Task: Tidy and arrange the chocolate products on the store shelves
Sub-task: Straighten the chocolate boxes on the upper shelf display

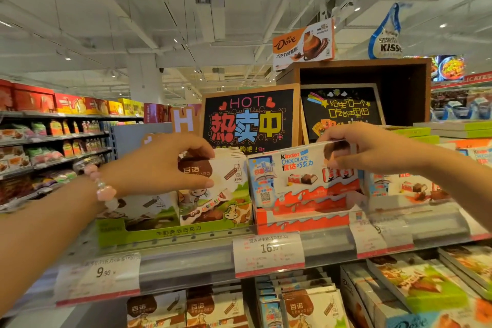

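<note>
The left hand (162,165) is pinching the upper edge of a white-and-brown cow-print chocolate pack (223,170), thumb below and fingers curled over the top; a pink bead bracelet (102,185) is hanging at its wrist. The right hand (372,152) is gripping the top right corner of a Kinder chocolate box (300,170), fingers hooked over the top edge and thumb pressing the front face. The two hands are working well apart, each on its own product, with the Kinder box sitting just to the right of the cow-print pack.

Below the left hand, the cow-print pack is standing upright in a green display tray (149,233). Below the right hand, the Kinder box is standing in an orange-and-white display tray (300,221), and further Kinder boxes (410,186) are lining up under the right forearm.

Under both hands, the shelf edge (186,266) is carrying price tags, one reading 9.90 (102,271) and one reading 16.90 (269,250). Beneath that, more cow-print packs (213,309) are filling the lower shelf.

Behind the hands, a black "HOT" chalkboard sign (250,117) is standing beside a second dark sign (343,109) inside a wooden box (415,88). On top of that box a Dove display box (303,44) and a Hershey's Kisses display figure (387,37) are showing.
</note>
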Motion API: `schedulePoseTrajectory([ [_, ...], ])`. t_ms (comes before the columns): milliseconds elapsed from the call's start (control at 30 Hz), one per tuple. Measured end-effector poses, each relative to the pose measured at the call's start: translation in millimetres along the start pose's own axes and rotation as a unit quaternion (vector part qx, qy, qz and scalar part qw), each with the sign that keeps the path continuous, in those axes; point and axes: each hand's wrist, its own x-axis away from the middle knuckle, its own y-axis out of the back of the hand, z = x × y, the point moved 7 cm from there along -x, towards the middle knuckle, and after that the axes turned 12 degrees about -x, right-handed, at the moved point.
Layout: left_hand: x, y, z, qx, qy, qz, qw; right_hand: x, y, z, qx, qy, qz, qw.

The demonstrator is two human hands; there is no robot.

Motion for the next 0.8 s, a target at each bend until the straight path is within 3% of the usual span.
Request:
schedulePoseTrajectory([
  [567, 1.2, -5.9, 9.4, 0.039, 0.026, 0.014, 0.999, -5.5, -11.5, -7.9, 0.036, -0.023, 0.008, 0.999],
  [800, 0.6, -2.1, 6.7, 0.059, 0.006, -0.007, 0.998, -1.1, -11.4, -4.6, 0.174, 0.016, -0.028, 0.984],
])
